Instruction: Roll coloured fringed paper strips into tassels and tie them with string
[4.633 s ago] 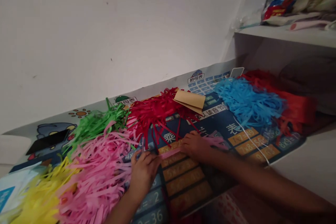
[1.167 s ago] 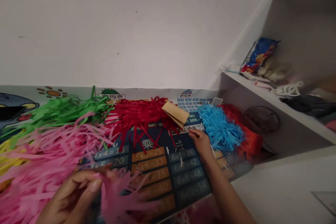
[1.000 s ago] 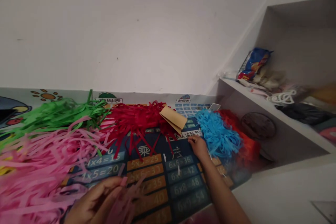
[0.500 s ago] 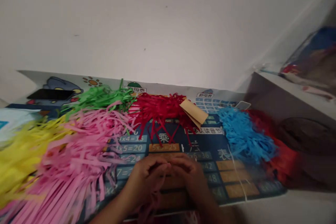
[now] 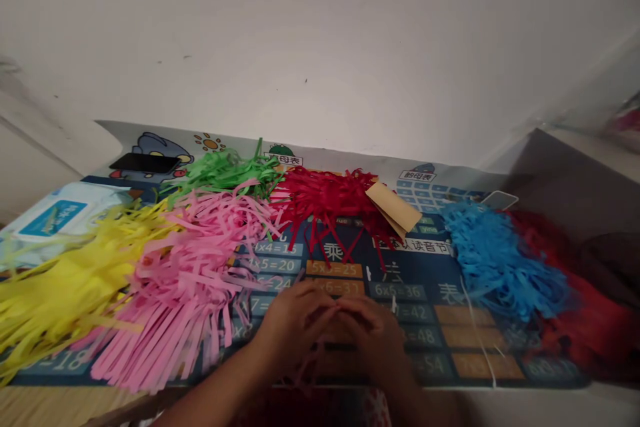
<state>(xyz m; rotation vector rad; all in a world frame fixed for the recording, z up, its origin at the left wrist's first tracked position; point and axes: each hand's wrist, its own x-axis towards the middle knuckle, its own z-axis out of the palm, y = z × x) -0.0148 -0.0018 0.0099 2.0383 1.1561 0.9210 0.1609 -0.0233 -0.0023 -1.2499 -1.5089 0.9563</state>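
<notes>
Some pink strips (image 5: 313, 361) hang just below the left hand (image 5: 289, 321) and right hand (image 5: 379, 332), whose fingertips together pinch them.

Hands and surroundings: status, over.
Left hand and right hand meeting at fingertips; thin pink paper strips hanging below, blurred. Fringed pink paper pile beside left hand. No obstruction visible.

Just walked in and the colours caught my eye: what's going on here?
A person's left hand and right hand meet at the fingertips over a printed mat, with blurred pink strips hanging from the left; whether the right holds any is unclear. A pink pile and yellow pile lie left, a blue pile right. A folded card overlaps the red pile beyond the hands.
</notes>
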